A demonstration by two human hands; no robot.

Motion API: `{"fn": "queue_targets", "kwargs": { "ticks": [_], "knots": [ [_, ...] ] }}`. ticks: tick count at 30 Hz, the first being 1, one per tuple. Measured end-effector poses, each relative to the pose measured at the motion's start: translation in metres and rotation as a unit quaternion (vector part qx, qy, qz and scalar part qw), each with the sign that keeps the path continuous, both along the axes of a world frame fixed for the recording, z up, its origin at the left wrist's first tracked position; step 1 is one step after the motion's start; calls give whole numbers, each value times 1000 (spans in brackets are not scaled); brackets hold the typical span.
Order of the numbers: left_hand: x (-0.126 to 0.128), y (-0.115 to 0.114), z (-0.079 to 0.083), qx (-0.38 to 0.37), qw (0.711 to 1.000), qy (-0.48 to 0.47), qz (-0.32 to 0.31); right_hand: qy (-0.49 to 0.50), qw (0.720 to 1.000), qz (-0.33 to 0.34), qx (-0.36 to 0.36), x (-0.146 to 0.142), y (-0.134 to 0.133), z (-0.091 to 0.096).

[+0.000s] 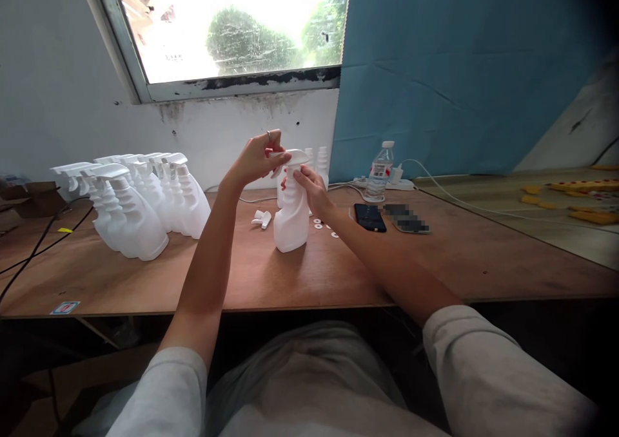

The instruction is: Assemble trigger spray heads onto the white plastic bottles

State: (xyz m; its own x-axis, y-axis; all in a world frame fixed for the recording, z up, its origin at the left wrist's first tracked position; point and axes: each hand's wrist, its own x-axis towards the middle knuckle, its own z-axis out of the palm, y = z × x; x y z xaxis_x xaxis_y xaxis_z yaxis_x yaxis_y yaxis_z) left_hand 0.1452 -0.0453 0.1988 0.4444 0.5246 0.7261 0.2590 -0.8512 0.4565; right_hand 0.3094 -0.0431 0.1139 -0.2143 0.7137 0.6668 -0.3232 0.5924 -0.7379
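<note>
Our left fingers are curled closed around the white spray head, pinching it at the top of the bottle, and our left hand is raised above the counter. Our right fingers grip the neck of the white bottle just under that spray head, with our right hand wrapped behind it. The bottle stands upright on the counter, near its middle. Just left of its base lies a loose spray head, and just right of it we see a few small white rings. Behind the bottle stand more white bottles against the wall. Well to the left is a tight cluster of finished spray bottles. To the right lie a dark phone and, beyond it, a clear water bottle beside a white power strip.
</note>
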Motion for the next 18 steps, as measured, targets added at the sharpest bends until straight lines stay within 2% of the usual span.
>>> {"fn": "queue_targets", "kwargs": {
  "ticks": [6, 11, 18],
  "knots": [
    [-2, 1, -1, 23, 999, -14, 23, 34, 998, -50, 1, -4, -3, 0],
    [1, -3, 0, 31, 999, 3, 27, -8, 999, -39, 6, -4, -3, 1],
    [3, -4, 1, 34, 999, 11, 20, 23, 992, -126, -2, -12, -1, 0]
  ]
}}
